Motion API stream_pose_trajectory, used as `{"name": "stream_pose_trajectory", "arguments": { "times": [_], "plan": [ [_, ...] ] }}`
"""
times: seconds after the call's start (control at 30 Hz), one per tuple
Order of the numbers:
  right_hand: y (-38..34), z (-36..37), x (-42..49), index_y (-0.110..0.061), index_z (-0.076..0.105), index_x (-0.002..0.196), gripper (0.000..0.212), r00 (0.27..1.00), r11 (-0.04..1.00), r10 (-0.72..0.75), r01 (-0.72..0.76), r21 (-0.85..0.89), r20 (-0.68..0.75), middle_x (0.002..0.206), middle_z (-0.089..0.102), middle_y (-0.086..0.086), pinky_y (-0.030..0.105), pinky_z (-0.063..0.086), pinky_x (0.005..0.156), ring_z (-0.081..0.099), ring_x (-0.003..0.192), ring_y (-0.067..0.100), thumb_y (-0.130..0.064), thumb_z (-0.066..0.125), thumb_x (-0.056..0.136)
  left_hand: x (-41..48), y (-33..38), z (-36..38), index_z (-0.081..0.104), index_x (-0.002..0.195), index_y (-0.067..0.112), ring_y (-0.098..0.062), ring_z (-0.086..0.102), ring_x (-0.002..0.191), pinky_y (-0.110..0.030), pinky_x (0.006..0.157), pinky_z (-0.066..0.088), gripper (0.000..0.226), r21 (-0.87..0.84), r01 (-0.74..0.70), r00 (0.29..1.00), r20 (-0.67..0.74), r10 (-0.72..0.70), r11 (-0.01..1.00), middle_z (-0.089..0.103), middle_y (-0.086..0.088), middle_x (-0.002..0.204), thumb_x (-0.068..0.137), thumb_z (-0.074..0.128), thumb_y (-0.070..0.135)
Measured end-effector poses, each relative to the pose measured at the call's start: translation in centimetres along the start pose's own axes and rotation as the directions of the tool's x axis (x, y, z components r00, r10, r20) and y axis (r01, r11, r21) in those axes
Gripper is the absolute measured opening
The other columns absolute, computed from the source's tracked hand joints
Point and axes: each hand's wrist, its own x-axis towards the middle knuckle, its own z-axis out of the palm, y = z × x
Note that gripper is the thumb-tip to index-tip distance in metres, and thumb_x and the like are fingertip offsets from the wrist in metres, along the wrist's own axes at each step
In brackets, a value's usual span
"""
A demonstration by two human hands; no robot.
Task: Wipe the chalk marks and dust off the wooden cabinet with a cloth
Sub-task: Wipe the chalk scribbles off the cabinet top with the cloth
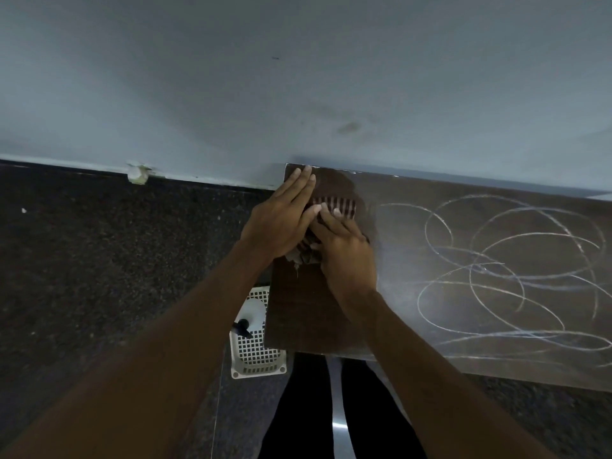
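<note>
At the frame's centre, a person's left hand [281, 220] and right hand [344, 250] press flat on a striped cloth [341, 207] at the left end of a dark wooden cabinet [304, 313]. White chalk marks [510, 270] loop across the right. A white perforated basket [255, 342] sits on the dark floor [99, 260], lower centre.

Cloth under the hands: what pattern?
Dark with pale stripes, cloth, head view.

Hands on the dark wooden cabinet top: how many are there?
2. The left hand lies flat near the cabinet's far-left corner; the right hand is beside it. Both press on the striped cloth. None seem hidden.
</note>
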Motion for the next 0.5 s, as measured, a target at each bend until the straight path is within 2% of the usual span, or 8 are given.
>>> {"name": "stream_pose_trajectory", "arguments": {
  "times": [0.17, 0.23, 0.3, 0.4, 0.5],
  "plan": [
    [2.8, 1.0, -6.5, -0.023, 0.065, 0.130, 0.064, 0.998, 0.999, -0.051, 0.051, -0.012, -0.048, 0.142, 0.057, 0.001, 0.042, 0.057, 0.089, 0.056, 0.129, 0.026, -0.002, 0.082, 0.072, -0.8, 0.2, 1.0, 0.018, 0.161, 0.007, -0.020, 0.006, 0.159, -0.029, 0.122, 0.023, 0.066, 0.046, 0.021, 1.000, -0.005, -0.021, 0.999, 0.008, -0.008, 0.171, 0.109, 0.027, 0.046],
    [4.0, 0.9, -8.0, -0.021, 0.065, 0.129, 0.073, 0.997, 0.997, -0.071, 0.069, -0.038, -0.041, 0.140, 0.059, 0.001, 0.042, 0.059, 0.086, 0.058, 0.127, 0.025, 0.002, 0.085, 0.063, -1.7, 0.3, 1.4, 0.018, 0.161, 0.008, -0.018, 0.004, 0.159, -0.028, 0.120, 0.023, 0.068, 0.015, 0.058, 0.998, 0.002, -0.058, 0.998, 0.006, -0.006, 0.171, 0.107, 0.022, 0.049],
    [4.4, 0.5, -7.6, -0.019, 0.060, 0.133, 0.083, 0.999, 0.998, -0.028, 0.026, -0.059, -0.036, 0.135, 0.062, 0.007, 0.045, 0.061, 0.079, 0.062, 0.120, 0.028, 0.005, 0.084, 0.057, -2.7, 0.3, 1.8, 0.018, 0.161, 0.009, -0.017, 0.003, 0.158, -0.028, 0.120, 0.021, 0.069, -0.003, 0.074, 0.997, 0.007, -0.074, 0.997, 0.006, -0.005, 0.171, 0.106, 0.019, 0.050],
    [3.8, -0.8, -4.7, -0.013, 0.055, 0.137, 0.078, 0.994, 0.997, 0.068, -0.071, -0.041, -0.081, 0.126, 0.065, 0.017, 0.047, 0.061, 0.077, 0.065, 0.112, 0.035, 0.003, 0.073, 0.063, -4.1, -0.2, 2.0, 0.023, 0.160, 0.007, -0.018, 0.007, 0.158, -0.028, 0.122, 0.020, 0.066, 0.021, 0.077, 0.997, 0.000, -0.077, 0.997, 0.011, -0.006, 0.171, 0.107, 0.020, 0.047],
    [3.3, -2.1, -0.1, -0.018, 0.049, 0.142, 0.070, 0.981, 0.986, 0.167, -0.167, 0.010, -0.097, 0.133, 0.062, 0.012, 0.047, 0.058, 0.088, 0.059, 0.120, 0.031, 0.001, 0.070, 0.078, -4.9, -0.7, 1.9, 0.026, 0.159, 0.004, -0.021, 0.012, 0.158, -0.037, 0.127, 0.022, 0.059, 0.060, 0.077, 0.997, -0.013, -0.076, 0.995, 0.017, -0.010, 0.169, 0.108, 0.020, 0.036]
  ]
}}
